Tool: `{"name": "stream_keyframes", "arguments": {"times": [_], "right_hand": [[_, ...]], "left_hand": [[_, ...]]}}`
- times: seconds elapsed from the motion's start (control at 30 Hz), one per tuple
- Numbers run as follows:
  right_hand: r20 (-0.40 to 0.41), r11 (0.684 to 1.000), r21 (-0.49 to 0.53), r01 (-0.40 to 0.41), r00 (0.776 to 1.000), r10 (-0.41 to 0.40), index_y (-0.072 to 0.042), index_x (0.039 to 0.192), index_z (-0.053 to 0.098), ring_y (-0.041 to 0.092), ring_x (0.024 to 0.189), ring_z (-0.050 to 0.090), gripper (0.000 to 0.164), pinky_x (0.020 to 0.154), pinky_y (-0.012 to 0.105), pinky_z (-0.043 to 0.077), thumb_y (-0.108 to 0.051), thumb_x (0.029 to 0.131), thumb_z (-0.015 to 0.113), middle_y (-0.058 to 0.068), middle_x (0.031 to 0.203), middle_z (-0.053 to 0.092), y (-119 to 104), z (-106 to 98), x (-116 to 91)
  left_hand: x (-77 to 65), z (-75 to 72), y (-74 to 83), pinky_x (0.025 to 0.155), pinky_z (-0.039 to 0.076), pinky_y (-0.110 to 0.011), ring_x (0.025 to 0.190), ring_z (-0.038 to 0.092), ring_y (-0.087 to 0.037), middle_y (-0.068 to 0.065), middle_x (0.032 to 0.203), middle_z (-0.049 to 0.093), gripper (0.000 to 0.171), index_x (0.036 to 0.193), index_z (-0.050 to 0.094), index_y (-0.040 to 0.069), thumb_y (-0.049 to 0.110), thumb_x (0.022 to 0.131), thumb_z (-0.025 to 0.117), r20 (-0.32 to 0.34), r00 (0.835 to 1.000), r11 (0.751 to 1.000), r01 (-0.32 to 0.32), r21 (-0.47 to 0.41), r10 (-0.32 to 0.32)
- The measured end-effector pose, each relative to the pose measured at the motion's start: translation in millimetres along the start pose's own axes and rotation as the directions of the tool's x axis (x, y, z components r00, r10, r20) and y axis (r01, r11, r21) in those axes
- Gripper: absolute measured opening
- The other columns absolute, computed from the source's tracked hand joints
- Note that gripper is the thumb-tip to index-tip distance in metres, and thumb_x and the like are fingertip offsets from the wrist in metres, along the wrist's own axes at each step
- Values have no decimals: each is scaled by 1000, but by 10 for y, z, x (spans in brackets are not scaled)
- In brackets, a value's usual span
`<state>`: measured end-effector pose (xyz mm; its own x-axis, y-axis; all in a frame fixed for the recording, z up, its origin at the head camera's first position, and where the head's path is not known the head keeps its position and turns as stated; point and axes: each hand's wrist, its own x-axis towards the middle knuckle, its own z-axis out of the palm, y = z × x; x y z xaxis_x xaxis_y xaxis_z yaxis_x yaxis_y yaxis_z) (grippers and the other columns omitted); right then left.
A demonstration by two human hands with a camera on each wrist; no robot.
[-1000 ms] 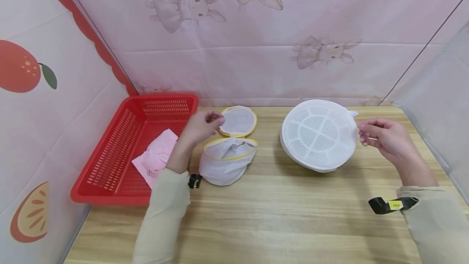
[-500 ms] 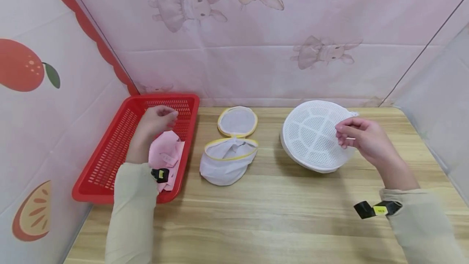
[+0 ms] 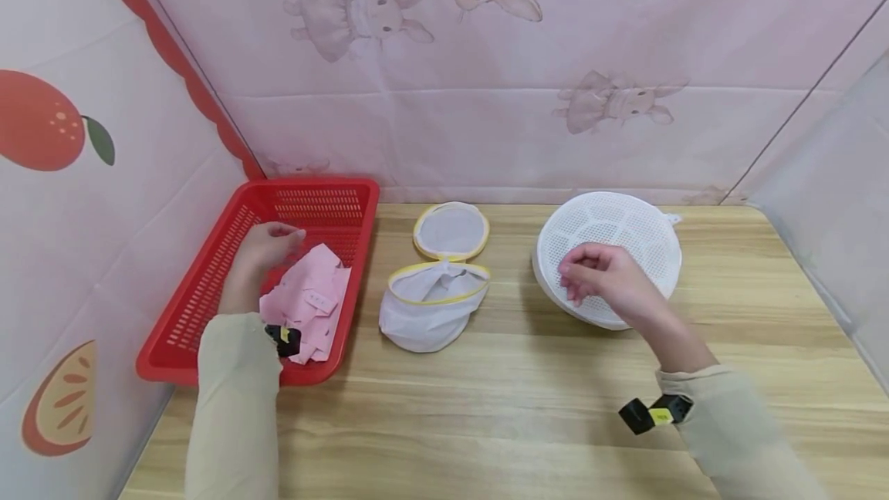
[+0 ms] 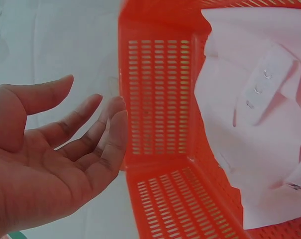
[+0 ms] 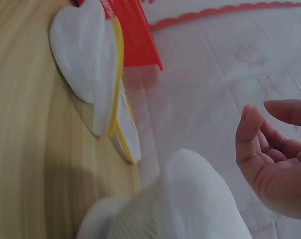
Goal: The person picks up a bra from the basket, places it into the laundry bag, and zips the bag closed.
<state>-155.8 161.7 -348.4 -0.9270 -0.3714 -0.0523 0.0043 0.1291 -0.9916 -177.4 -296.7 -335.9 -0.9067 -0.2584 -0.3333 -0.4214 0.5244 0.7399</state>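
Note:
My left hand (image 3: pixel 269 247) hovers over the red basket (image 3: pixel 170 373), its fingers loosely bent and nothing in them. Inside the basket lies a pink bra (image 3: pixel 316 303); the left wrist view shows metal hooks on its closure tab (image 4: pixel 262 84). My right hand (image 3: pixel 607 280) hangs loosely curled above the round white mesh laundry bag (image 3: pixel 625 218), covering part of its top. Nothing shows between its thumb and fingers in the right wrist view. Between the hands stands a white laundry bag with yellow trim (image 3: pixel 427 322), its round lid (image 3: pixel 453 230) folded back and its mouth gaping.
A wooden tabletop (image 3: pixel 486 423) carries everything. Behind it hangs a pink cloth with rabbit prints (image 3: pixel 430 130), and a fruit-printed sheet (image 3: pixel 62 253) walls off the left side. A small tab (image 3: pixel 674 219) sticks out from the round bag's right edge.
My left hand has moved left from beside the yellow-trimmed bag to over the basket. My right hand has swung left from the round bag's right edge to over its top. Both bags stay put.

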Motion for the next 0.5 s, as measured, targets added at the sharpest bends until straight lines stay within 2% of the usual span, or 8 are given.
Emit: {"name": "stream_keyframes", "arguments": {"times": [0.23, 0.43, 0.5], "right_hand": [[75, 999, -32, -24, 997, 27, 12, 94, 54, 22, 61, 59, 13, 55, 34, 53, -1, 89, 54, 17, 72, 58, 106, 319, 157], [62, 996, -42, -72, 995, 75, 9, 93, 56, 21, 62, 59, 12, 62, 42, 54, -3, 89, 55, 20, 78, 59, 180, 467, 344], [56, 995, -42, -88, 994, 90, 9, 94, 55, 20, 62, 58, 13, 61, 41, 54, -3, 89, 54, 19, 78, 59, 208, 501, 401]], "left_hand": [[68, -22, -118, 92, 42, -48, 110, 46, -36, -19, 128, 44, 54, 130, 44, 4, 39, 90, 53, 2, 999, 999, 46, -24, -46], [123, -46, -222, 91, 43, -47, 111, 45, -38, -20, 128, 44, 55, 131, 43, 3, 39, 90, 53, 7, 999, 998, 49, -37, -49], [137, -57, -246, 90, 44, -47, 111, 46, -38, -20, 127, 45, 56, 132, 43, 3, 39, 90, 52, 10, 999, 998, 51, -29, -50]]}}
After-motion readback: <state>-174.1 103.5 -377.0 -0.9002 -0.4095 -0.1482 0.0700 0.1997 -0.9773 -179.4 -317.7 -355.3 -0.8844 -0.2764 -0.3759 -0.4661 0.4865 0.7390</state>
